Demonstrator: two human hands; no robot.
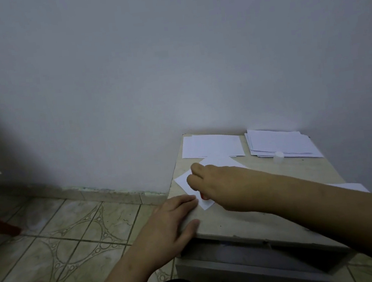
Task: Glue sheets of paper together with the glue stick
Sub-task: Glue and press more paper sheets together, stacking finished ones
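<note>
A white sheet of paper (220, 163) lies turned at an angle on the small beige cabinet top (268, 201). My right hand (217, 183) is over the sheet and grips a red glue stick (204, 196), its tip down on the paper's near corner; most of the stick is hidden under my fingers. My left hand (173, 218) rests flat at the cabinet's left front corner, its fingertips touching the sheet's near edge.
Two stacks of white sheets lie at the back of the top, one on the left (212, 147) and one on the right (282, 143). A small white cap (278, 156) stands by the right stack. Another sheet (350, 187) lies near the right edge. Tiled floor spreads left.
</note>
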